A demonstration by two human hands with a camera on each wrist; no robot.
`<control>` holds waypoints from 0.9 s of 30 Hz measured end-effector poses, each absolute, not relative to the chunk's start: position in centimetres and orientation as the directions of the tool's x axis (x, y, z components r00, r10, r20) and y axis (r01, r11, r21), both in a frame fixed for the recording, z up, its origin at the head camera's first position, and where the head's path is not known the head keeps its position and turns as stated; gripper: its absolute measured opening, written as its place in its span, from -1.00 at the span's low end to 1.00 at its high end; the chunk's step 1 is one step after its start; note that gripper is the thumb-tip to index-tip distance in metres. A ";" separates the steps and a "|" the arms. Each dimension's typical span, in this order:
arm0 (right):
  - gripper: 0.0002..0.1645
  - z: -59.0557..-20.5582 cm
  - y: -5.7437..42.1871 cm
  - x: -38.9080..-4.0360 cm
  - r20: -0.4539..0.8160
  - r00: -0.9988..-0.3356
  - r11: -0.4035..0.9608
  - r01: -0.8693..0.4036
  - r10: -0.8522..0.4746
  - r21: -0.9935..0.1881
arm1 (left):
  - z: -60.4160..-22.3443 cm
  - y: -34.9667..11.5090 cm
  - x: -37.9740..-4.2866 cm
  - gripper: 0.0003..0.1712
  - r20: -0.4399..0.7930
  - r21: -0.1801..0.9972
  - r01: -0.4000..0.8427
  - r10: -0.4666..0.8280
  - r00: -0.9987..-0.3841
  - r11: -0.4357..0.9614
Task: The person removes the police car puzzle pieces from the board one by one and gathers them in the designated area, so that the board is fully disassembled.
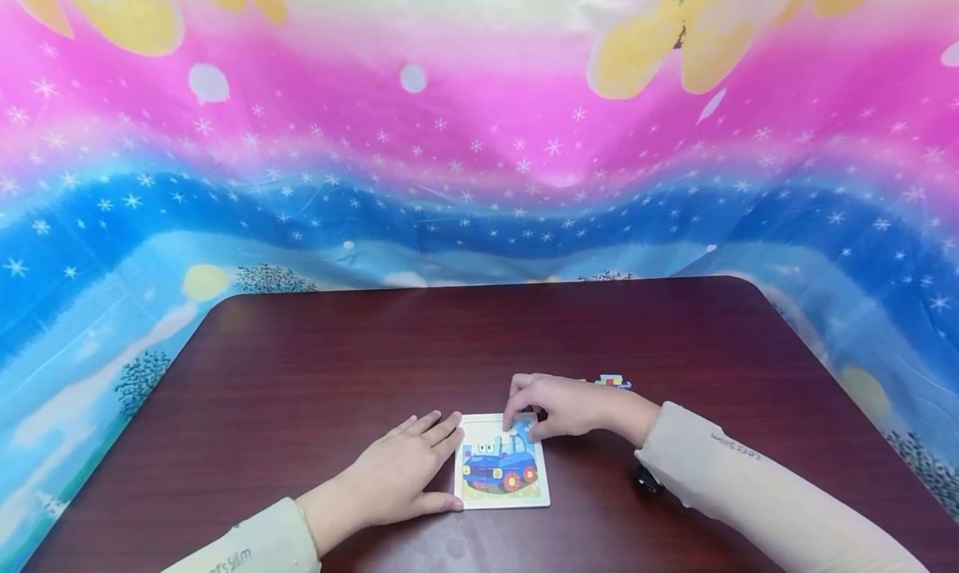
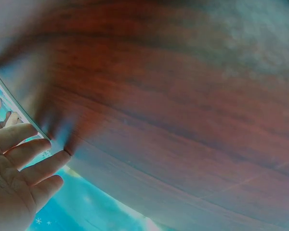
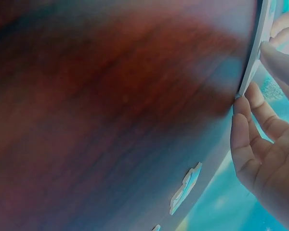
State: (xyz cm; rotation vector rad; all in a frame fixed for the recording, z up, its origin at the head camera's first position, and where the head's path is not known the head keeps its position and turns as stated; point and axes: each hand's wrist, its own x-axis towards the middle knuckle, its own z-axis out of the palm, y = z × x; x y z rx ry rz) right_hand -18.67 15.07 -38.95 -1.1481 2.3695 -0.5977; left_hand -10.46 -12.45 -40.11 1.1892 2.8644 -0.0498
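Note:
A square picture puzzle (image 1: 490, 477) with a blue cartoon car lies flat in a pale frame on the table. My left hand (image 1: 393, 477) rests along its left edge, fingers straight and thumb at the lower left corner. Over the upper right corner my right hand (image 1: 565, 404) bends down, pinching a blue puzzle piece (image 1: 524, 423) between thumb and forefinger. In the right wrist view the other fingers (image 3: 240, 130) are bent beside the frame's edge (image 3: 254, 57). The left wrist view shows the left fingers (image 2: 41, 168) spread next to the frame.
Loose colourful puzzle pieces (image 1: 613, 381) lie behind the right wrist; one cut-out piece (image 3: 185, 189) also shows in the right wrist view. A small black object (image 1: 648, 480) sits under the right sleeve. The dark red table (image 1: 360, 340) ends at a patterned cloth (image 1: 464, 198).

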 end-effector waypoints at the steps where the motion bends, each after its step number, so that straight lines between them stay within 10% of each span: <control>1: -0.70 -39.0 15.1 -18.7 -0.198 -0.559 0.564 -0.618 -0.805 -0.547 | -40.1 -12.4 -10.5 -0.02 -0.048 -0.016 0.709 0.708 -0.705 0.705; 27: -0.68 -38.9 14.7 -18.2 -0.186 -0.542 0.552 -0.659 -0.819 -0.511 | -39.9 -12.4 -10.4 -0.04 -0.050 -0.020 0.710 0.708 -0.704 0.704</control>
